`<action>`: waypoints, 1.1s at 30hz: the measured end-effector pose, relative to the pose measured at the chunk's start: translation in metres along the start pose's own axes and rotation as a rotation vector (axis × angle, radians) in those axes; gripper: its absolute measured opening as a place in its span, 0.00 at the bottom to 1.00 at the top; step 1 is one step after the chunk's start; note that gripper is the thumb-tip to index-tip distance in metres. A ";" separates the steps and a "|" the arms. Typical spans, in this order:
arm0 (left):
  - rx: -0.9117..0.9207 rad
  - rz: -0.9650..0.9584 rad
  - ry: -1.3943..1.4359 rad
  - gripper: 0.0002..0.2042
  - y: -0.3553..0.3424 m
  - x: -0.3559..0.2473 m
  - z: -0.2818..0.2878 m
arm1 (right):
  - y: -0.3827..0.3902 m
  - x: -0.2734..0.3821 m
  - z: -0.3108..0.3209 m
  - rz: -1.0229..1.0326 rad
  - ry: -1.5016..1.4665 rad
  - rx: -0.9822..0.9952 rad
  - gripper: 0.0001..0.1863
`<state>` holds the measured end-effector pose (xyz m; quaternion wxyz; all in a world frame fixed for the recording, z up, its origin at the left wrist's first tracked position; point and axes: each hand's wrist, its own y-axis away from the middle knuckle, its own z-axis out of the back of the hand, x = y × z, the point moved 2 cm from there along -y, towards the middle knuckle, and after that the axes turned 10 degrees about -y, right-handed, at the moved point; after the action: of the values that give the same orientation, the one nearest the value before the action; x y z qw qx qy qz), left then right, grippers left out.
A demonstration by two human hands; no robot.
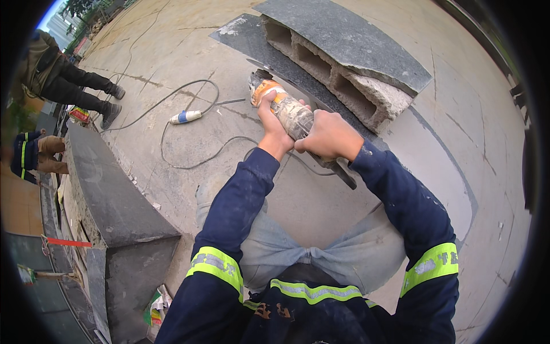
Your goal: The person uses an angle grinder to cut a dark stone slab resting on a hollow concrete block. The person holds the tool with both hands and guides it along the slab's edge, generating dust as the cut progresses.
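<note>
Both my hands hold a dusty orange-and-grey angle grinder (293, 117) in front of my knees. My left hand (274, 127) is wrapped round its body just behind the orange part. Farther back, my right hand (332, 135) grips the rear of the body. The tool's head points away and to the left, beside a dark grey stone slab (240, 34) lying on the ground. On that slab rests a hollow block (349, 94), topped by another grey stone slab (349, 40). The near edge of the top piece looks rough. Whether the disc touches stone I cannot tell.
A black cable (200, 166) loops over the concrete ground (154, 109) to a white-and-blue connector (186, 117). A stone-clad ledge (114, 189) stands at left, with a bag (158, 304) beside it. One person (63, 71) stands far left; another (43, 152) bends behind the ledge.
</note>
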<state>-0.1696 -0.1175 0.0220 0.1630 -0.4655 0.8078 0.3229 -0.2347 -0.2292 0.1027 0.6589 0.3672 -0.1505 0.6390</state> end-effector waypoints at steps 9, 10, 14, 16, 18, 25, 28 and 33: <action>-0.004 0.037 0.011 0.28 0.018 0.007 -0.009 | 0.018 -0.002 0.002 0.003 -0.023 -0.011 0.34; -0.005 0.040 0.007 0.28 0.021 0.008 -0.010 | 0.020 -0.002 0.002 0.000 -0.027 -0.009 0.35; 0.026 0.064 0.026 0.28 0.027 0.013 -0.013 | 0.029 -0.004 0.003 -0.003 -0.018 -0.038 0.33; 0.052 0.078 0.042 0.27 0.028 0.015 -0.014 | 0.034 -0.002 0.005 -0.034 -0.030 -0.003 0.34; 0.045 0.073 0.033 0.27 0.031 0.016 -0.014 | 0.037 -0.002 0.005 -0.050 -0.030 0.012 0.35; 0.086 0.092 0.049 0.27 0.038 0.023 -0.018 | 0.048 -0.005 0.005 -0.048 -0.030 -0.021 0.33; 0.081 0.085 0.044 0.27 0.041 0.025 -0.019 | 0.051 -0.006 0.006 -0.029 -0.033 -0.028 0.32; 0.057 0.082 0.029 0.27 0.044 0.028 -0.021 | 0.055 -0.006 0.007 -0.020 -0.020 -0.036 0.32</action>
<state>-0.2212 -0.1339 0.0382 0.1512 -0.4319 0.8372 0.2996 -0.2860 -0.2433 0.1195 0.6702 0.3631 -0.1652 0.6259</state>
